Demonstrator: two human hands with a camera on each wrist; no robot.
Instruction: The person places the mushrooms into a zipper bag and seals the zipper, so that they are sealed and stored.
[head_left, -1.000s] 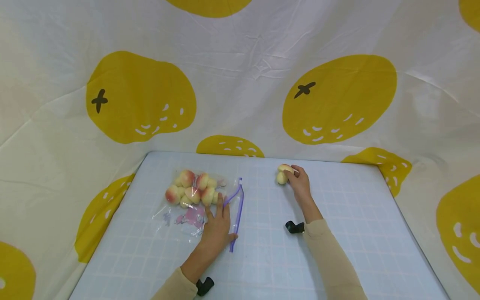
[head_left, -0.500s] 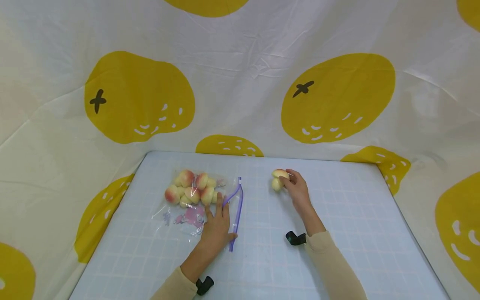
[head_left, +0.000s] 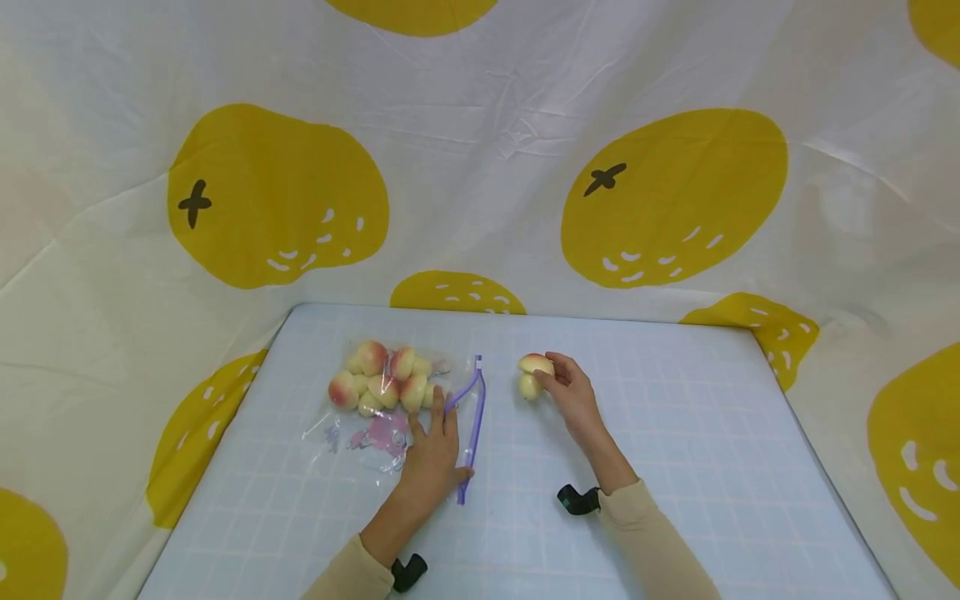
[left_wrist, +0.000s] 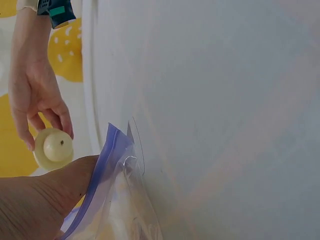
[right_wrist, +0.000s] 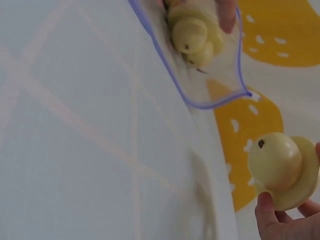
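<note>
A toy mushroom (head_left: 535, 365), its cap red and yellow and its stem pale and round, is pinched in my right hand (head_left: 576, 404). It is above the table, to the right of a clear zip bag (head_left: 388, 432) with a pink print. Several similar mushrooms (head_left: 371, 358) are inside the bag. My left hand (head_left: 432, 458) rests on the bag near its mouth, fingers spread and fairly straight. Its thumb (left_wrist: 75, 175) touches the purple zip strip (head_left: 478, 425), whose two edges stand apart. In the right wrist view the held mushroom (right_wrist: 275, 162) shows its pale stem end.
A pale checked cloth (head_left: 675, 417) covers the table. Behind it hangs a white curtain (head_left: 480, 150) printed with yellow fruit. Black wrist cameras (head_left: 577, 500) are on both wrists.
My right hand has moved left and nearer to me, bringing the toy mushroom closer to the bag's mouth. My left hand and the bag have stayed in place.
</note>
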